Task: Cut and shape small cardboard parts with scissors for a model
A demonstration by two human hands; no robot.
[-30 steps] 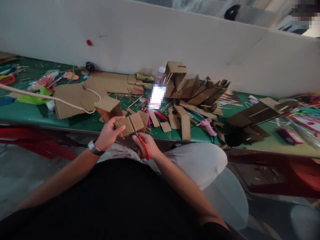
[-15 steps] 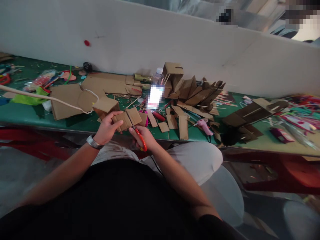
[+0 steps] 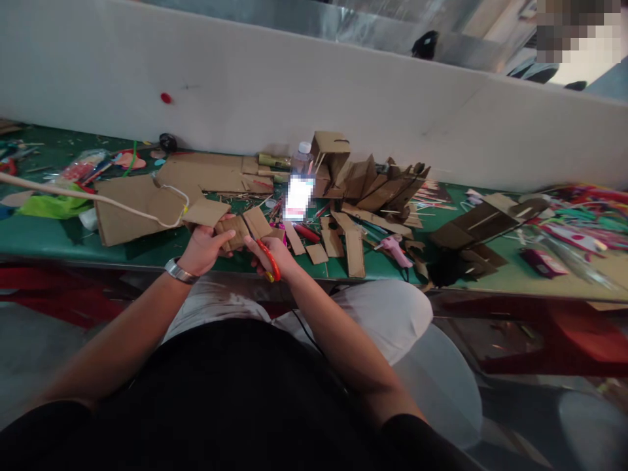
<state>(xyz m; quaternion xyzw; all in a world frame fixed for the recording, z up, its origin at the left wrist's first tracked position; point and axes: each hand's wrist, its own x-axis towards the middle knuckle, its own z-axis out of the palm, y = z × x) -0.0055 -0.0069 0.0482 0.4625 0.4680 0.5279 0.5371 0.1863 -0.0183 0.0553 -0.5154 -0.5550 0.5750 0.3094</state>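
I find the left hand (image 3: 203,248) gripping a cardboard piece (image 3: 233,230), its thumb on top, by the near edge of the green surface (image 3: 53,243); the right hand (image 3: 275,254) is closed around the orange handles of the scissors (image 3: 275,265), whose dark blades lie across the cardboard piece; I cannot tell how far the blades are parted; right of the hands, toward the near edge, I record a cardboard strip (image 3: 356,254) and a pink glue gun (image 3: 392,247); a white-capped bottle (image 3: 302,160) stands toward the far edge, before a white panel (image 3: 245,85).
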